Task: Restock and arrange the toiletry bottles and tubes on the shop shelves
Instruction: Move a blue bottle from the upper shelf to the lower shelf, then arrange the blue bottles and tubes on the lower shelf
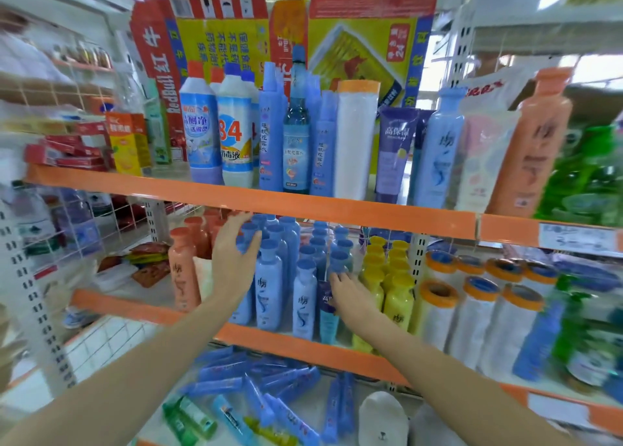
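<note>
My left hand (236, 253) is spread open against the blue bottles (269, 287); my right hand (347, 288) grips a purple tube (326, 299); bottles look rigid, slick, best taken mid-body.

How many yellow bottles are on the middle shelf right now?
5 countable: yellow bottles in two rows right of the blue bottles, behind the right hand. Front one, four caps behind. More may be hidden.
</note>
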